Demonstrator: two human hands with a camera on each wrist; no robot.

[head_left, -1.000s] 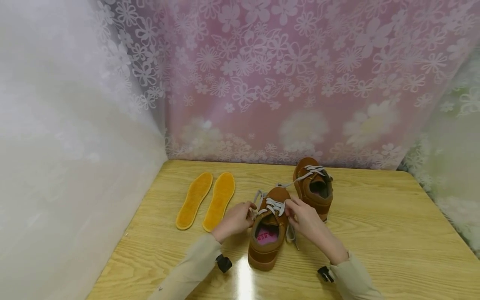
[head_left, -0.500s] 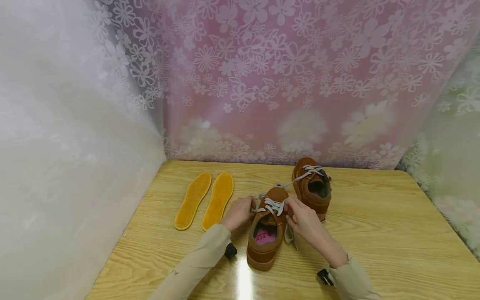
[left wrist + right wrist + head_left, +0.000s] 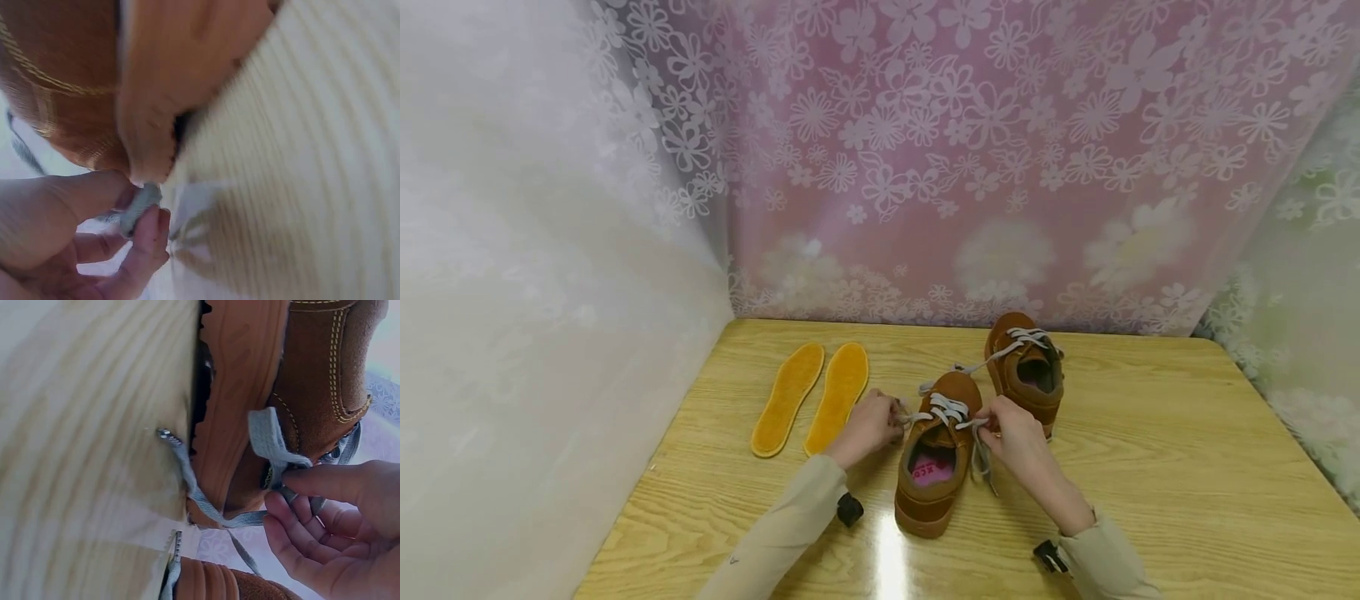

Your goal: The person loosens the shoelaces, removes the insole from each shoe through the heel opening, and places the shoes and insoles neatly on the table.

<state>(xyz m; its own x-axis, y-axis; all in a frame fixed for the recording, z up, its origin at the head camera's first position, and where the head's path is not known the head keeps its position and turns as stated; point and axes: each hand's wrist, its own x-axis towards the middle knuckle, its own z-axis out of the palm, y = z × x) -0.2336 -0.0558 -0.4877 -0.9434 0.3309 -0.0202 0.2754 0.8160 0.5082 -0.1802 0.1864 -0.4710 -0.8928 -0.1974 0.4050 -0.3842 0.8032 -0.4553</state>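
A brown shoe (image 3: 925,500) with yellow stitching stands between both hands, its toe pointing away and a pink lining inside. On its left side my left hand (image 3: 871,427) pinches one end of the grey shoelace (image 3: 142,206) between thumb and fingers, close to the sole. On the other side my right hand (image 3: 1017,437) pinches the other end of the lace between thumb and forefinger. Both lace ends stretch outward from the eyelets in the head view. In the right wrist view a loose lace tail with a metal tip (image 3: 167,435) hangs down beside the sole.
A second brown shoe (image 3: 1047,410) stands behind on the right, its lace trailing left toward the nearer shoe's toe. Two orange insoles (image 3: 784,404) lie side by side at the left of the wooden table (image 3: 1150,467). A floral curtain (image 3: 962,167) hangs behind.
My left hand has moved slightly left from the shoe's side, pulling its lace end out. My right hand has shifted a little right, drawing its lace end away. The shoes stay in place.
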